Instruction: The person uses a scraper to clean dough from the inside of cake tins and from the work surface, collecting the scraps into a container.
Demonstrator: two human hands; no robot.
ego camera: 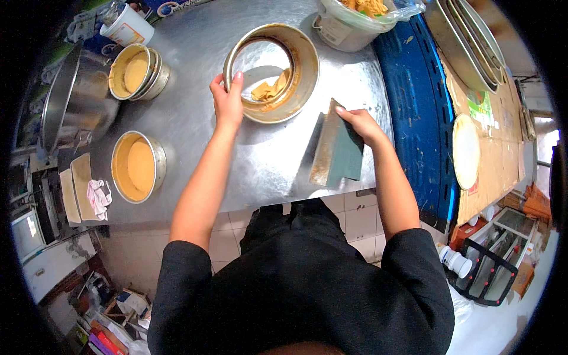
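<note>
On the stainless steel table (191,177), my left hand (228,100) grips the left rim of a round metal cake ring (306,66). The ring is bottomless or has its base out; crumpled brown paper or cake skin (270,87) shows inside it, and brown residue coats its inner wall. My right hand (361,124) holds the upper corner of a flat green-grey sheet or scraper with a worn brown edge (339,148), tilted above the table. At the left stand a round tin with a yellow-brown inside (159,166) and several smaller nested tins (162,80).
A large steel bowl (88,95), a paper cup (133,29) and a pink-white cloth (98,199) lie left. A plastic tub of yellow-brown scraps (346,35) stands at the back. Right are a blue metal surface (412,97), cardboard (497,142), a pale disc (466,151) and stacked pans (461,44).
</note>
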